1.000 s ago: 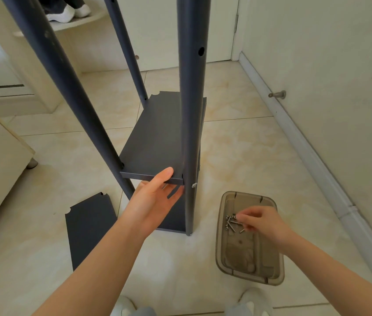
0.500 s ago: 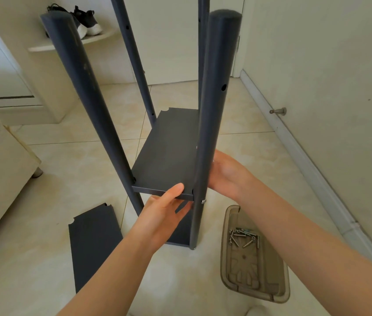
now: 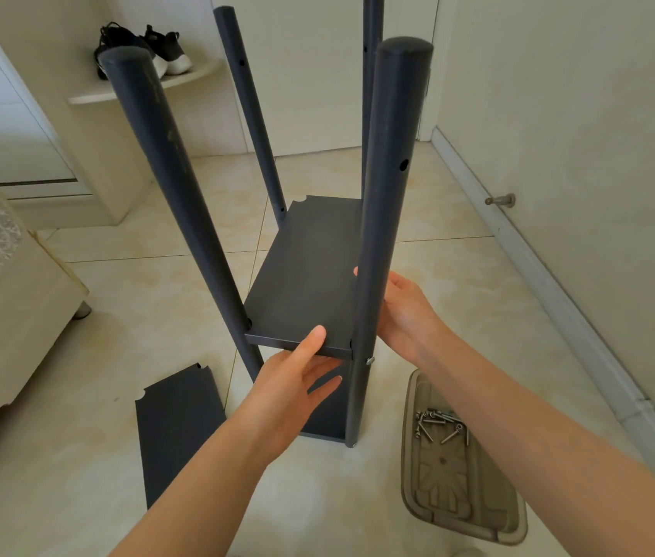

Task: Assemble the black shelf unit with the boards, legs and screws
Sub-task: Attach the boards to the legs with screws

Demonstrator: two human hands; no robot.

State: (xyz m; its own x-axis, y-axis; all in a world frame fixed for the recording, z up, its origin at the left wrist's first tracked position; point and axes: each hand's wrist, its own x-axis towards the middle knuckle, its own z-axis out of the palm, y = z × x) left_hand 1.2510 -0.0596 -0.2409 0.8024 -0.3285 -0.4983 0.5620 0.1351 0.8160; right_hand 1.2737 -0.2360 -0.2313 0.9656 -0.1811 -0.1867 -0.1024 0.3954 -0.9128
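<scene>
black all over, the shelf unit (image 3: 358, 400) stands upright on the tiled floor (image 3: 458, 275) with its 4 legs up: the near left leg (image 3: 181, 203), near right leg (image 3: 382, 235), far left leg (image 3: 249, 114) and far right leg (image 3: 370, 74); a bottom board (image 3: 326, 424) sits low between them, close to the floor, and a middle board (image 3: 310, 275) lies level partway up. the left hand (image 3: 289, 391) pinches the front edge of that middle board, thumb on top and fingers underneath; the right hand (image 3: 406, 315) is wrapped round the near right leg just above the board, 1 fingertip showing past the leg's other side. 1 screw (image 3: 369, 360) sticks out of the near right leg just under the board's corner, not driven fully home by the look of it; whether the other 3 corners are fastened i cannot tell from where i stand. higher up that same leg a hole (image 3: 403, 165) is open, and holes show on the far left leg too, so i judge another level is to come; a spare board (image 3: 177, 428) lies flat on the floor to the left, and loose screws (image 3: 438, 426) wait in a clear tray (image 3: 450, 488) on the right, near the leg's foot. i'd call it about half done: 2 boards in, at least 1 left, plus tightening.
</scene>
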